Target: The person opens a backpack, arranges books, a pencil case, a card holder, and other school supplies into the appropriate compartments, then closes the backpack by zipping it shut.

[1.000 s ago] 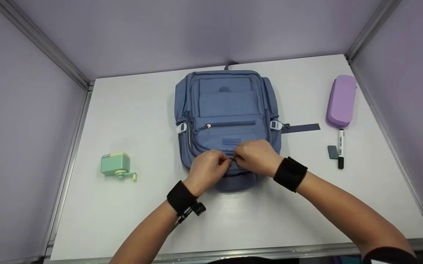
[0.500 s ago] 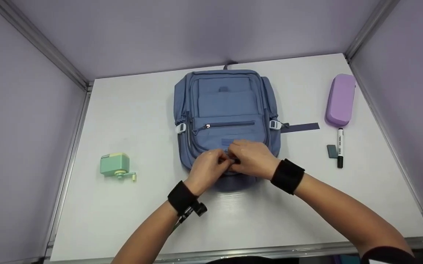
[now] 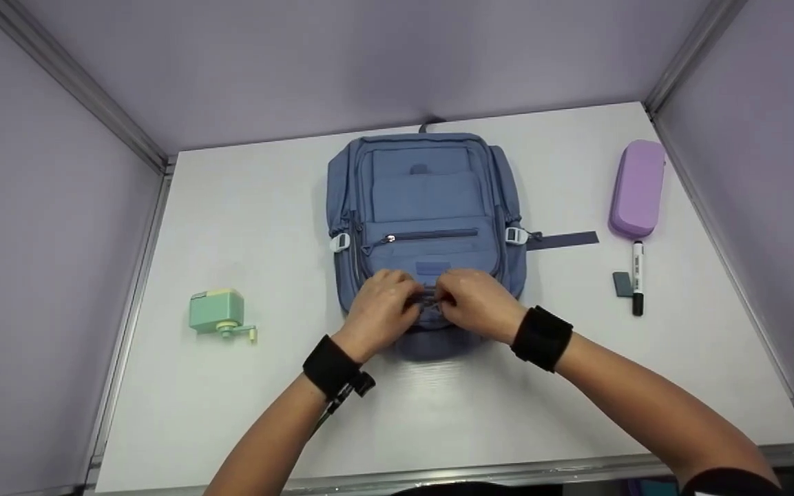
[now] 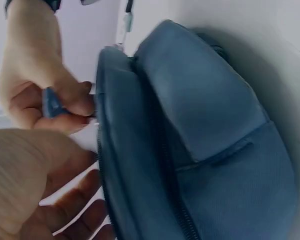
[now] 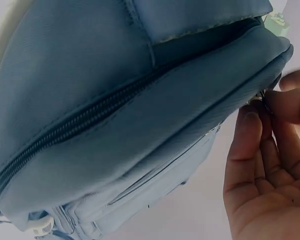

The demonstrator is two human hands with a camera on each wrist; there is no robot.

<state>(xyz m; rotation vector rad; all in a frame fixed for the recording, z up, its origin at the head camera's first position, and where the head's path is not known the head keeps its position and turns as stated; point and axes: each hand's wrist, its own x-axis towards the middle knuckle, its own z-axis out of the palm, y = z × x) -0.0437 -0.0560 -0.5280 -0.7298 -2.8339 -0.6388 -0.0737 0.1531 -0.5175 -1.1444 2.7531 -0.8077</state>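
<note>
A blue backpack (image 3: 431, 196) lies front side up on the white table, its bottom towards me. Near its lower front edge, my left hand (image 3: 384, 303) has curled fingers on the fabric beside a zipper. My right hand (image 3: 478, 300), just to the right, pinches a small zipper pull with a blue tab (image 4: 51, 102), which shows between its fingers in the left wrist view. A narrow gap separates the two hands' fingertips in the head view. In the right wrist view, a zipper (image 5: 85, 120) curves along the bag's lower side. Some left fingertips are hidden.
A mint-green crank sharpener (image 3: 217, 311) stands at the left. On the right are a purple case (image 3: 638, 189), a black-capped white marker (image 3: 638, 279) and a small dark-green block (image 3: 622, 284). A dark strap (image 3: 565, 240) extends from the bag's right side.
My left hand has shifted slightly up the bag and drawn away from the right fingertips. The right hand moved a little left, then back. The backpack stays in place.
</note>
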